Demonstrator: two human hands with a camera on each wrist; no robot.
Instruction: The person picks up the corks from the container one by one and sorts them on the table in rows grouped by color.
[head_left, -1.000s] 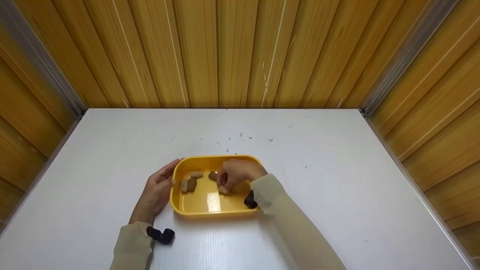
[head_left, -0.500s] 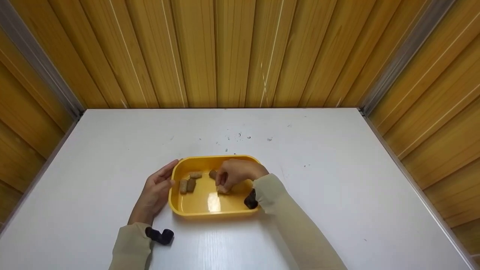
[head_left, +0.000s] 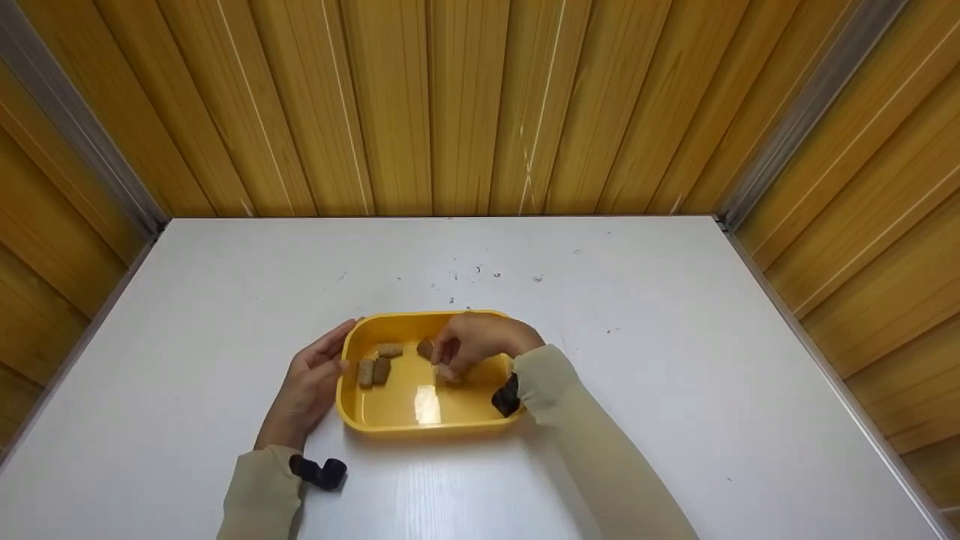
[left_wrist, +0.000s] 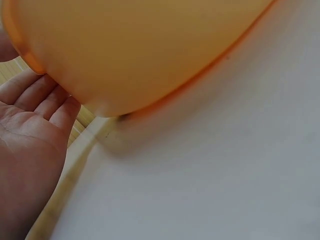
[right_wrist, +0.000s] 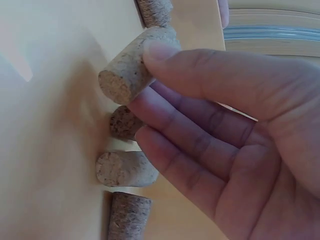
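My right hand reaches into a yellow tray and pinches a light cork between thumb and fingers. The right wrist view shows the cork tilted, its shadow falling on the tray floor. At the tray's left end, my left hand rests with fairly straight fingers against the outer wall and the thumb at the rim. Inside the tray on the left lie two light corks, one upright in the head view and one crosswise, plus a brown cork. Another brown cork lies just left of my right fingers.
The tray stands on a white table with small dark marks behind it. Yellow wood-look panels enclose the table at the back and sides. A black strap device sits on the left wrist, another on the right.
My right hand has risen slightly and shifted a little to the right with the pinched cork. The left hand stays at the tray's end.
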